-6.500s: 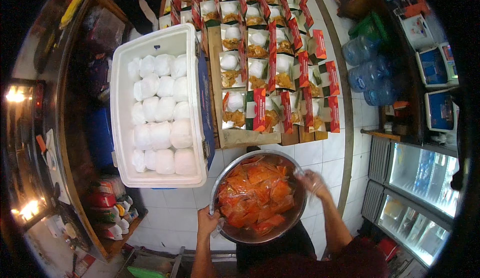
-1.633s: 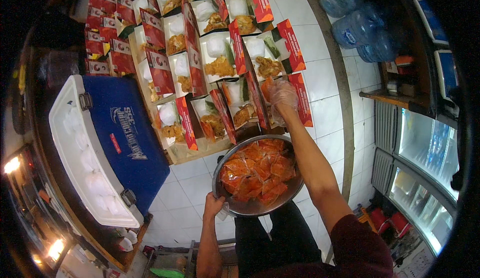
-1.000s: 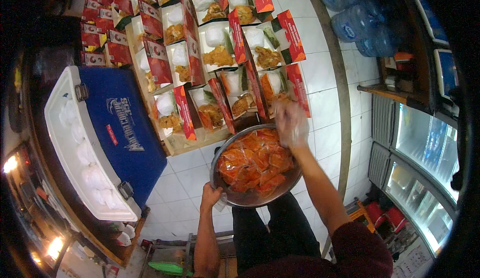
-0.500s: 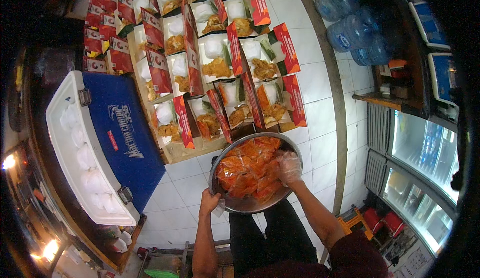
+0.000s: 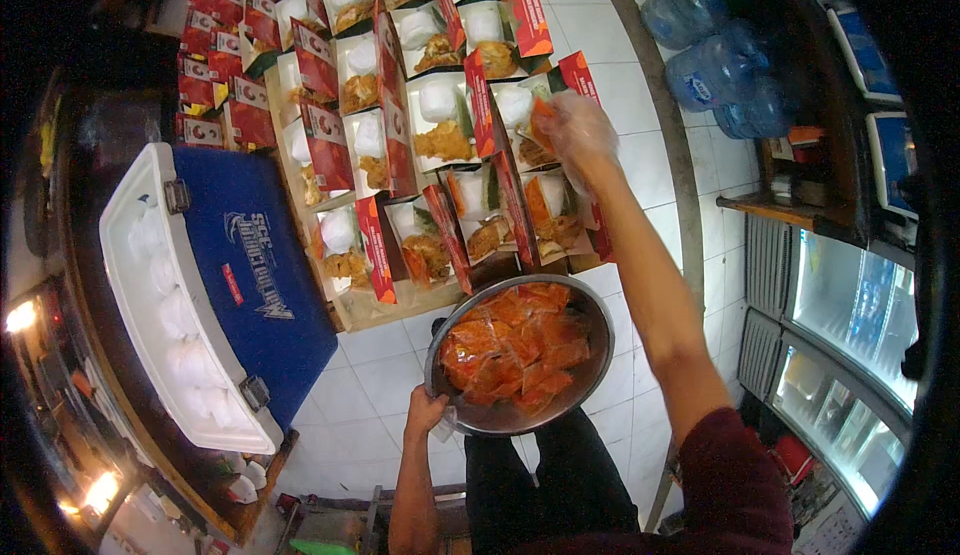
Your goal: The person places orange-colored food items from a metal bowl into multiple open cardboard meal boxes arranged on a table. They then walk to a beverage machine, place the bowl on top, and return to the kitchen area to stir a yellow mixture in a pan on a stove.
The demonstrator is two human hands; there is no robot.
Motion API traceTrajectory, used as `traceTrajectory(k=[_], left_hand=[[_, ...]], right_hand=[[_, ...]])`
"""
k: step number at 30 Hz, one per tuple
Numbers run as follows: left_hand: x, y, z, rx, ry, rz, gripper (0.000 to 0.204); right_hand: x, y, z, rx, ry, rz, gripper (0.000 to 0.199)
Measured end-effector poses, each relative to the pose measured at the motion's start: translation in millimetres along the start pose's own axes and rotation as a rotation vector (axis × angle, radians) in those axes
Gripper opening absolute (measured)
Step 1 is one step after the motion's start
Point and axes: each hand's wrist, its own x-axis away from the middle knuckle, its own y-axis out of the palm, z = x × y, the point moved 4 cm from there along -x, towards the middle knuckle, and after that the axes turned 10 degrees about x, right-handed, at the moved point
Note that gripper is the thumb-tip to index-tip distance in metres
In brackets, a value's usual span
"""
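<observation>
At upper centre, the right hand [image 5: 585, 137] pinched a packet [image 5: 541, 122], the left hand [image 5: 427, 411] the laden bowl [image 5: 584, 387]; only front boxes [image 5: 375, 252] clearly showed packets.

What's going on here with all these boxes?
Someone is handling food packets. Their left hand grips the rim of a metal bowl filled with orange-red packets. Their gloved right hand holds an orange packet at an open box in the second row. The boxes contain white bundles and fried pieces. Orange also shows inside boxes in the nearest row. On the left is a blue-and-white cooler with more white bundles inside.
</observation>
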Motion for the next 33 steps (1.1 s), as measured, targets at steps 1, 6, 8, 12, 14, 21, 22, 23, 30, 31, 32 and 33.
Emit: traceTrajectory(k=[1, 6, 8, 12, 14, 21, 22, 23, 30, 31, 32, 33], left_hand=[[0, 0, 0, -0.012, -0.008, -0.006, 0.029], [-1, 1, -9, 0.009, -0.055, -0.012, 0.028], [-2, 1, -14, 0.080, -0.078, -0.020, 0.027], [-4, 0, -17, 0.003, -0.041, 0.000, 0.027], [-4, 0, -15, 0.031, -0.016, 0.001, 0.027], [-9, -3, -14, -0.008, -0.030, -0.025, 0.029], [-11, -2, -16, 0.008, -0.048, -0.046, 0.029], [-13, -2, -18, 0.016, -0.057, -0.048, 0.030], [-11, -3, -16, 0.009, -0.056, -0.024, 0.032], [-11, -4, -12, -0.006, -0.051, -0.024, 0.032], [-10, -4, -7, -0.019, -0.043, -0.024, 0.032], [-10, -4, -2, -0.029, -0.036, -0.024, 0.032]], right_hand=[[-13, 13, -5, 0.071, 0.029, -0.080, 0.022], [-47, 63, -23, 0.369, -0.104, -0.273, 0.020], [-51, 74, -20, 0.270, -0.088, -0.281, 0.016], [-52, 83, -13, 0.227, -0.002, -0.303, 0.030], [-42, 66, -14, 0.137, -0.009, -0.172, 0.028], [139, -7, -8, -0.543, -0.015, 0.109, 0.021], [173, 7, -8, -0.513, -0.011, -0.025, 0.021], [203, 26, -10, -0.484, -0.057, -0.162, 0.022], [290, 149, -4, 0.523, -0.574, -0.797, 0.033], [290, 153, 0, 0.535, -0.583, -0.816, 0.034], [290, 153, 4, 0.541, -0.593, -0.841, 0.034], [291, 152, 7, 0.562, -0.602, -0.880, 0.035]])
